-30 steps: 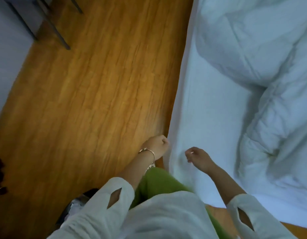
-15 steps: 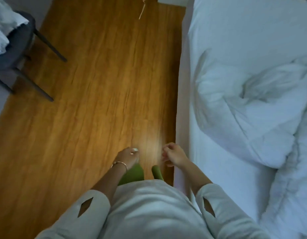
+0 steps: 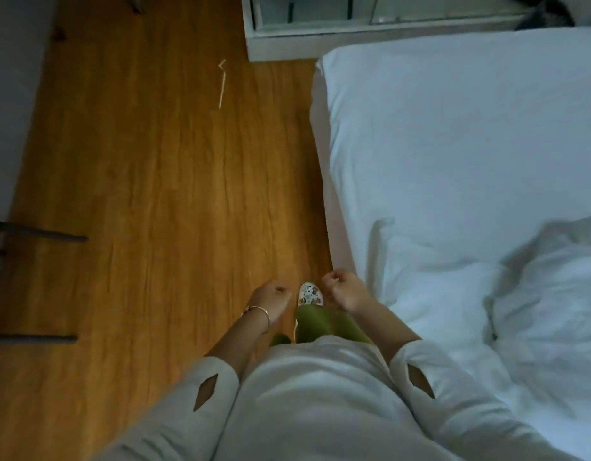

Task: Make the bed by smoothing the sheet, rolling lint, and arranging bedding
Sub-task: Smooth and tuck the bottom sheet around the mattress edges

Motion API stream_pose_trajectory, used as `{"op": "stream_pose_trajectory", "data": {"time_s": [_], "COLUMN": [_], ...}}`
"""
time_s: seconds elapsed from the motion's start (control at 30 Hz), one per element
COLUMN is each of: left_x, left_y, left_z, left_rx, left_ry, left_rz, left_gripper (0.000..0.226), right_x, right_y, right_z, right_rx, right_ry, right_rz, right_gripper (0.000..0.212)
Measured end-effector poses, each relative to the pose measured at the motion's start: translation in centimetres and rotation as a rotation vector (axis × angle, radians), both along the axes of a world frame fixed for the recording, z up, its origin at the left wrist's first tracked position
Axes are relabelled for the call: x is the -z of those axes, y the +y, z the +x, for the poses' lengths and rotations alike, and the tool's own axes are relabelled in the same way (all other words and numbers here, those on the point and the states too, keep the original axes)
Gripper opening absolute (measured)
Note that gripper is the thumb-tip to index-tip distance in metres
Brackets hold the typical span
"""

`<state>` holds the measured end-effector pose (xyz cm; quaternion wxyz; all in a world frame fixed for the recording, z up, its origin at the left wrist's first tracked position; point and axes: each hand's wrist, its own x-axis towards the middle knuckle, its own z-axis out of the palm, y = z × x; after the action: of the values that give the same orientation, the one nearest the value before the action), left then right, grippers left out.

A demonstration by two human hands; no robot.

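The bed's white sheet lies fairly flat over the upper half of the mattress on the right. A crumpled white duvet is bunched on the lower right part of the bed. My left hand, with a bangle at the wrist, hovers over the wooden floor with its fingers curled and nothing in it. My right hand is curled the same way, just left of the mattress edge, touching neither sheet nor duvet. No lint roller is in view.
A patterned shoe steps on the wooden floor between my hands. A thin pale strip lies on the floor ahead. A white cabinet stands past the bed's head. Dark chair legs jut in from the left.
My hands have left the sheet edge they were at a second ago and now float curled over the floor. The view has moved along the bedside toward the bed's head.
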<state>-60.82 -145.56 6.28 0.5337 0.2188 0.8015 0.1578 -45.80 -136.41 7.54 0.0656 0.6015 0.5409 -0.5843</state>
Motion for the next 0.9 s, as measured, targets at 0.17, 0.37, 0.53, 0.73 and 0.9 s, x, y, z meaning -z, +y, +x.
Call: {"op": "stream_pose_trajectory", "data": {"time_s": [0.17, 0.37, 0.53, 0.73, 0.9], "left_x": [-2.3, -2.3, 1.3, 3.9, 6.6], "left_y": [14.7, 31.7, 48.2, 63.7, 72.1], "left_z": [-6.0, -12.3, -18.7, -22.5, -24.0], "left_rx": [0.049, 0.222, 0.432, 0.654, 0.784], "left_ry": [0.039, 0.022, 0.037, 0.098, 0.133], "left_rz": [0.055, 0.067, 0.092, 0.087, 0.008], "left_gripper": [0.022, 0.019, 0.024, 0.026, 0.050], "right_x": [-1.8, -1.7, 2.7, 5.0, 5.4], "right_y": [14.7, 26.8, 36.9, 46.5, 51.4], "right_z": [-6.0, -11.9, -17.6, -23.5, -26.3], "right_rx": [0.006, 0.171, 0.411, 0.703, 0.811], "right_ry": [0.020, 0.009, -0.037, -0.074, -0.127], "right_rz": [0.039, 0.023, 0.048, 0.049, 0.069], "right_gripper": [0.020, 0.021, 0.025, 0.026, 0.036]}}
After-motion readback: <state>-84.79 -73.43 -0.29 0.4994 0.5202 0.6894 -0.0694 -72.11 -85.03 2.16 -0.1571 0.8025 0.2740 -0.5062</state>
